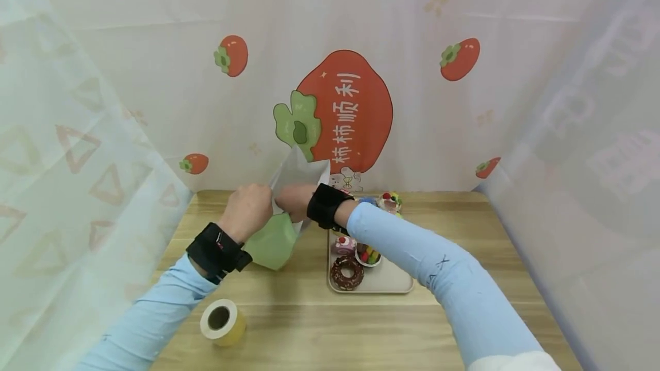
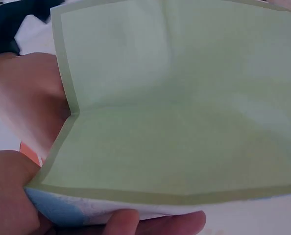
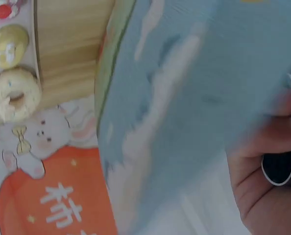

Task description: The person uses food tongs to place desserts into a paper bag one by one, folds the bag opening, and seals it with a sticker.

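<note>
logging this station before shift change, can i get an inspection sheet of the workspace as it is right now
surface: wooden table, no spills seen
job's things: green paper bag, mouth held open above the table
clutter: tape roll at the near edge; tray carrying a chocolate doughnut and small cakes
hands: left hand and right hand each grip the bag's top edge
cables: nothing seen
surroundings: white curtain with persimmon print behind, sheer curtains at both sides

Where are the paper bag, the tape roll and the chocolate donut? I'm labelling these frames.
paper bag [image 1: 271,243], head view, green lower side.
tape roll [image 1: 223,322], head view, its top rim.
chocolate donut [image 1: 346,273], head view, its glazed ring.
</note>
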A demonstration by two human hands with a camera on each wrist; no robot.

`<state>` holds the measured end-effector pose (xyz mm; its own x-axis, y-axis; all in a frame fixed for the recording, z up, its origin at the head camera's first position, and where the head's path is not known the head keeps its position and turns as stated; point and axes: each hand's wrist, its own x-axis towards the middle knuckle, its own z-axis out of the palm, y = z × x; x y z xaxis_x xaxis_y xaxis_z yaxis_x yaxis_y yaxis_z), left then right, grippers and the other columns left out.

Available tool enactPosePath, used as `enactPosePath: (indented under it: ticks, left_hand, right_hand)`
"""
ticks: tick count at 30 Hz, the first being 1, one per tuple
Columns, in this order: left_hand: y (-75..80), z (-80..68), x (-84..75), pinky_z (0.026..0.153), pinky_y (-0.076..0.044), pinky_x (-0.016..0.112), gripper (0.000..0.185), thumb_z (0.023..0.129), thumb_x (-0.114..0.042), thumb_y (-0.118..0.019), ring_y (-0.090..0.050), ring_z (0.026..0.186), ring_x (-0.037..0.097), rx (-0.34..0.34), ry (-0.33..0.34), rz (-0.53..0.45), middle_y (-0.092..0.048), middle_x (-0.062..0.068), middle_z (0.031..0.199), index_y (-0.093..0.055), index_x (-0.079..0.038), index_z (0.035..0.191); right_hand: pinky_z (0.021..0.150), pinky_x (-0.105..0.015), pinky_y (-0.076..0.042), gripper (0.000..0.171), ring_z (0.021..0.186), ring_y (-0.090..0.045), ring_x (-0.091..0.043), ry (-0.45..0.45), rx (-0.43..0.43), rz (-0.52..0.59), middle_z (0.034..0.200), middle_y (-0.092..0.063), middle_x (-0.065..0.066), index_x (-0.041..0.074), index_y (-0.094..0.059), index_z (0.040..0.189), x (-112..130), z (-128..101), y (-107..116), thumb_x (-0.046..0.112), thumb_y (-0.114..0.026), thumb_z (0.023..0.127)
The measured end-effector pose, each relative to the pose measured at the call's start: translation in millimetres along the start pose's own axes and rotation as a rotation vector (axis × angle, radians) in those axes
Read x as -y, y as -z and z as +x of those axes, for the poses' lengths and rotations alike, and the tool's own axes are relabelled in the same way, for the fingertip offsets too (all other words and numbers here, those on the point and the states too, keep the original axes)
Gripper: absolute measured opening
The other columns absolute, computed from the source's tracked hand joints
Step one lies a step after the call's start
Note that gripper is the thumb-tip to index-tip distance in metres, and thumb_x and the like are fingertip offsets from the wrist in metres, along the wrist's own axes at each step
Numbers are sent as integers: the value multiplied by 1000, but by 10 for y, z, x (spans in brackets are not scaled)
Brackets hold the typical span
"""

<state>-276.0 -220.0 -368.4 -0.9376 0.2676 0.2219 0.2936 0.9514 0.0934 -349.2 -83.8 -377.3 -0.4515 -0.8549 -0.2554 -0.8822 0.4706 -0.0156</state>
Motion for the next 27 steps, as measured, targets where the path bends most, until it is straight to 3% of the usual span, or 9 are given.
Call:
enactPosePath:
  ticks: [3, 7, 11, 14, 17, 21, 22, 27]
  left_hand:
    - [15, -1, -11, 40, -33, 28, 21, 87, 4, -56, -44, 47, 17, -17, 4, 6, -44, 3, 56, -59, 2, 67]
    - [27, -13, -10, 40, -32, 28, 24, 87, 5, -55, -41, 47, 17, -22, 2, -2, -41, 2, 56, -56, 0, 64]
    - [23, -47, 18, 41, -32, 28, 28, 85, 6, -55, -40, 48, 16, -20, 6, -11, -40, 1, 56, -53, -3, 59]
    - [21, -71, 46, 41, -36, 30, 28, 84, 6, -55, -43, 48, 17, -31, 6, -1, -41, 2, 56, -52, -3, 57]
    - [31, -78, 74, 41, -40, 34, 28, 83, 6, -55, -45, 48, 19, -42, 4, 13, -42, 3, 55, -51, -3, 57]
    - [46, -86, 108, 42, -40, 35, 28, 83, 7, -55, -44, 49, 19, -37, 10, -1, -42, 3, 55, -51, -3, 57]
    - [50, -91, 114, 42, -39, 34, 28, 83, 7, -54, -43, 49, 19, -34, 11, -8, -42, 4, 54, -51, -3, 56]
    - [69, -108, 128, 40, -38, 34, 24, 84, 7, -53, -44, 48, 19, -28, 23, -26, -44, 5, 54, -56, 2, 60]
  right_hand:
    - [61, -24, -24, 39, 62, -30, -13, 10, -2, 24, 64, -34, 3, 16, -38, 65, -12, 51, -69, 14, -58, 98]
    - [59, -23, -25, 40, 61, -30, -13, 19, 0, 25, 63, -34, 3, 17, -38, 63, -46, 53, -118, 9, -58, 96]
    - [61, -23, -24, 43, 62, -27, -13, 37, 36, 61, 63, -28, 3, 18, -33, 63, -58, -26, -31, 4, -57, 95]
    - [62, -23, -24, 44, 60, -25, -12, 23, 48, 96, 63, -25, 4, 17, -32, 63, -94, -165, 107, 14, -59, 98]
    - [64, -23, -28, 35, 62, -31, -10, 8, -3, 124, 66, -32, 5, 15, -46, 68, -186, -408, 236, 24, -62, 98]
    - [66, -23, -36, 18, 65, -42, -9, -20, -137, 186, 73, -51, 4, 9, -66, 92, -343, -877, 297, 26, -64, 97]
    - [66, -24, -38, 19, 66, -45, -9, -30, -179, 212, 76, -55, 3, 7, -68, 101, -369, -1017, 299, 26, -64, 97]
    - [69, -27, -43, 28, 67, -50, -9, -85, -383, 344, 85, -61, 0, 5, -64, 120, -455, -1743, 165, 23, -63, 98]
